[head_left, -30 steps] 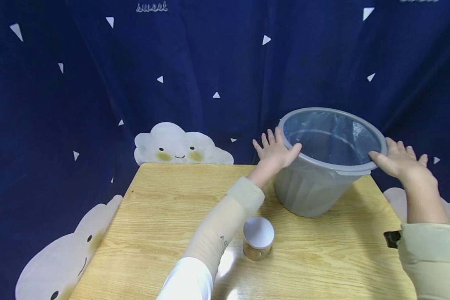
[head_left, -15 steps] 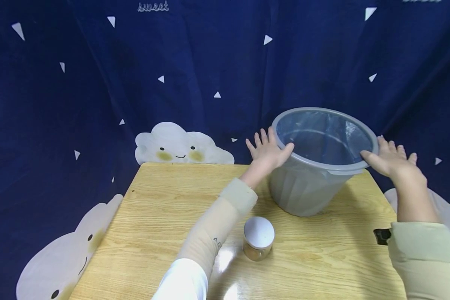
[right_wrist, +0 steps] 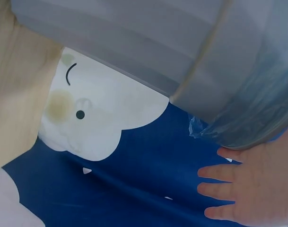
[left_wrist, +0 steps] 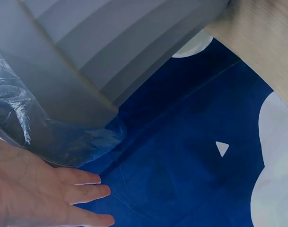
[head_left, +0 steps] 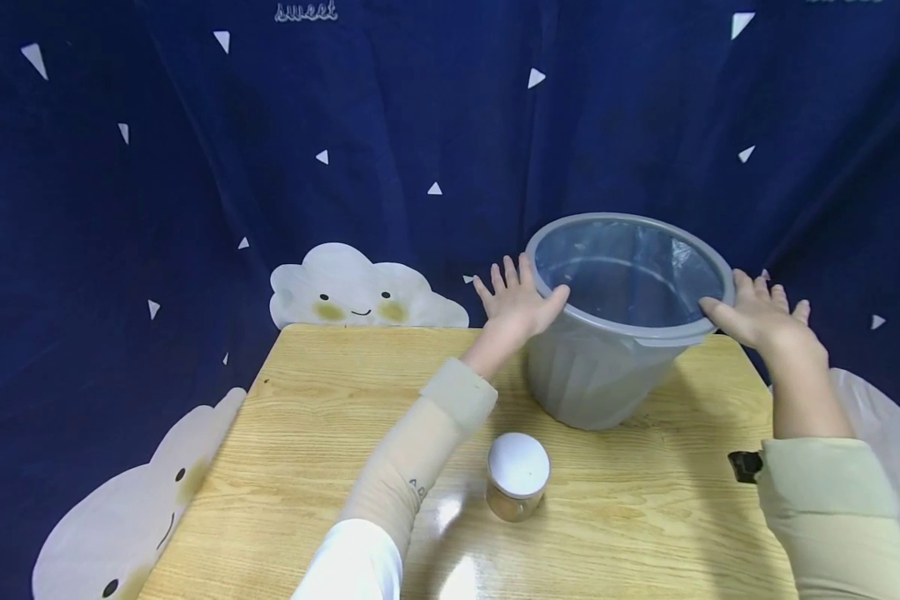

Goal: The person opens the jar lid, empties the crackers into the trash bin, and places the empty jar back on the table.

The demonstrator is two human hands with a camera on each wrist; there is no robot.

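A grey plastic trash can [head_left: 592, 367], lined with a thin clear-blue bag [head_left: 622, 275], stands toward the back right of the wooden table. My left hand [head_left: 513, 304] lies against the left side of its rim, fingers spread and straight, thumb on the rim. On the opposite side my right hand [head_left: 768, 317] rests at the rim in the same way, its thumb over the edge. Both wrist views show the ribbed can wall and the bag folded over the rim, with straight left fingers [left_wrist: 84, 191] and right fingers [right_wrist: 217, 189] beyond it.
In front of the can stands a small jar [head_left: 518, 475] with a white lid, just right of my left forearm. The wooden table [head_left: 330, 417] ends close behind the can. A dark blue curtain [head_left: 390, 108] with white triangles and clouds hangs behind.
The trash can has shifted left along the table, with both hands moving along at its rim. The jar has stayed in place.
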